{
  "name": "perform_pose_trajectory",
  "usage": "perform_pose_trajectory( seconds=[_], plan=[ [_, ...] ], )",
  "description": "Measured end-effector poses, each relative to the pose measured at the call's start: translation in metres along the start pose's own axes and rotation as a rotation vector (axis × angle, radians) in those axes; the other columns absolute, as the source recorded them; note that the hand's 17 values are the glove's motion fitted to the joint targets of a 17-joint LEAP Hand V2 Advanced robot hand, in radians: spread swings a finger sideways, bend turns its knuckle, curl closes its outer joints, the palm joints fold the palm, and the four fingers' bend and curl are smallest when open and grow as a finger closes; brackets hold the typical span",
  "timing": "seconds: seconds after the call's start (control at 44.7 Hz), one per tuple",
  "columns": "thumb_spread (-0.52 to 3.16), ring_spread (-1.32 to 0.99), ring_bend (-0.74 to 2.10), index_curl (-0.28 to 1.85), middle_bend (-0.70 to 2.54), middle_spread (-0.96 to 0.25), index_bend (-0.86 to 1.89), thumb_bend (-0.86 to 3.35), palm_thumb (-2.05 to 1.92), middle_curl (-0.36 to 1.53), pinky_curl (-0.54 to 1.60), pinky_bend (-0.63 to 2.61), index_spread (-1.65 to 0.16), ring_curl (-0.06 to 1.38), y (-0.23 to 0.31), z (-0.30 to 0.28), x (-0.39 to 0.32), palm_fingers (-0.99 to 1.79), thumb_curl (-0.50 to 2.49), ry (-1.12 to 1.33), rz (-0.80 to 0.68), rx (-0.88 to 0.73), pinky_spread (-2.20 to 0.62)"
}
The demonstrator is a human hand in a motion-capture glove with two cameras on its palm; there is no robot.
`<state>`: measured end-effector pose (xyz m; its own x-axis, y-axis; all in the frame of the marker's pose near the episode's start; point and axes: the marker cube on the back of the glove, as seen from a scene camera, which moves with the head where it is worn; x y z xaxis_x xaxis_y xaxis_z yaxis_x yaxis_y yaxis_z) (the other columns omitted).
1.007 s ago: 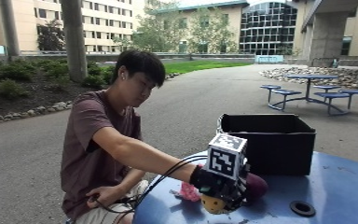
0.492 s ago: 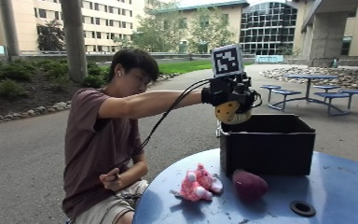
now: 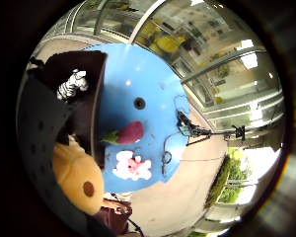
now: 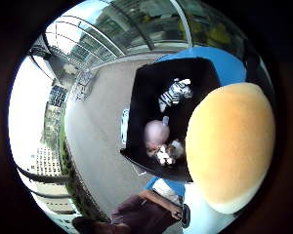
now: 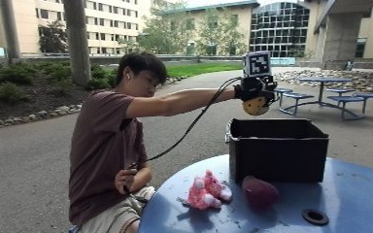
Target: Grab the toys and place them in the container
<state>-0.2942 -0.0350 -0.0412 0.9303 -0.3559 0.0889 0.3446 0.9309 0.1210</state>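
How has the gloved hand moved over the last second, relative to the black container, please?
Yes. The gloved right hand, gripping the yellow toy, rose from the blue table in front of the black container to above its open top.

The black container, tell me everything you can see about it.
The container is a black, open-topped, boxy bin that looks like plastic. It stands upright on the blue table, behind a pink toy and a maroon toy. Inside lie a zebra and other toys. The gloved hand holds a yellow toy above it.
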Motion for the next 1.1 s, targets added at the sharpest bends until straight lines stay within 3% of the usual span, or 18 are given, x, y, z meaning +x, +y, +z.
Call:
perform_pose_trajectory(
  seconds=[0.09, 0.224, 0.358, 0.448, 0.492, 0.515, 0.537, 0.56, 0.604, 0.672, 0.806, 0.94, 1.097],
  plan=[
    [0.25, -0.4, 1.52, 0.84, 1.31, -0.22, 1.05, 0.1, 0.66, 0.91, 0.6, 1.27, -0.41, 0.75, -0.004, 0.008, -0.011, 0.68, 1.04, 0.019, -0.097, -0.02, -0.33],
    [0.24, -0.4, 1.53, 0.9, 1.32, -0.22, 1.04, 0.09, 0.67, 0.92, 0.6, 1.29, -0.42, 0.76, -0.015, 0.019, -0.031, 0.66, 1.06, -0.026, -0.025, -0.028, -0.33],
    [0.24, -0.39, 1.55, 0.95, 1.33, -0.22, 1.01, 0.07, 0.67, 0.93, 0.6, 1.3, -0.42, 0.77, -0.016, 0.034, -0.09, 0.64, 1.08, -0.038, -0.175, -0.047, -0.33],
    [0.25, -0.39, 1.54, 0.98, 1.29, -0.23, 0.93, 0.06, 0.67, 0.93, 0.62, 1.35, -0.42, 0.77, -0.013, 0.043, -0.087, 0.53, 1.09, -0.002, -0.17, -0.154, -0.33],
    [0.38, -0.37, 1.55, 0.91, 1.08, -0.25, 0.63, 0.02, 0.61, 0.87, 0.63, 1.44, -0.39, 0.76, -0.017, 0.049, -0.089, 0.12, 1.08, 0.03, -0.068, -0.228, -0.33],
    [0.52, -0.35, 1.51, 0.88, 0.92, -0.23, 0.44, -0.05, 0.46, 0.82, 0.65, 1.47, -0.36, 0.76, -0.019, 0.052, -0.091, -0.29, 1.04, 0.048, 0.012, -0.255, -0.3],
    [0.58, -0.32, 1.44, 0.85, 0.79, -0.2, 0.34, -0.06, 0.42, 0.78, 0.66, 1.49, -0.33, 0.75, -0.021, 0.055, -0.094, -0.5, 1.02, 0.057, 0.069, -0.273, -0.27],
    [0.65, -0.27, 1.3, 0.8, 0.66, -0.16, 0.25, -0.09, 0.35, 0.73, 0.65, 1.5, -0.32, 0.71, -0.021, 0.056, -0.096, -0.72, 0.98, 0.052, 0.07, -0.282, -0.22],
    [0.76, -0.21, 1.07, 0.71, 0.48, -0.09, 0.14, -0.12, 0.24, 0.66, 0.61, 1.46, -0.29, 0.65, -0.014, 0.055, -0.097, -0.83, 0.91, 0.014, -0.066, -0.289, -0.16],
    [0.88, -0.15, 0.84, 0.59, 0.31, -0.04, 0.05, -0.08, 0.16, 0.58, 0.56, 1.37, -0.26, 0.57, -0.005, 0.051, -0.084, -0.73, 0.84, -0.015, -0.194, -0.288, -0.09],
    [1.04, -0.06, 0.58, 0.44, 0.12, 0.03, 0.0, -0.04, 0.07, 0.49, 0.49, 1.22, -0.21, 0.45, -0.005, 0.044, -0.068, -0.58, 0.72, 0.026, 0.016, -0.28, -0.02],
    [1.14, -0.02, 0.47, 0.34, 0.08, 0.05, -0.01, -0.03, 0.04, 0.41, 0.44, 1.12, -0.19, 0.4, 0.014, 0.027, -0.04, -0.5, 0.63, 0.013, -0.155, -0.276, 0.01],
    [1.19, 0.01, 0.4, 0.26, 0.08, 0.06, 0.0, -0.02, 0.03, 0.35, 0.4, 1.04, -0.18, 0.37, 0.032, 0.004, 0.01, -0.44, 0.56, 0.034, -0.058, -0.248, 0.03]
  ],
)
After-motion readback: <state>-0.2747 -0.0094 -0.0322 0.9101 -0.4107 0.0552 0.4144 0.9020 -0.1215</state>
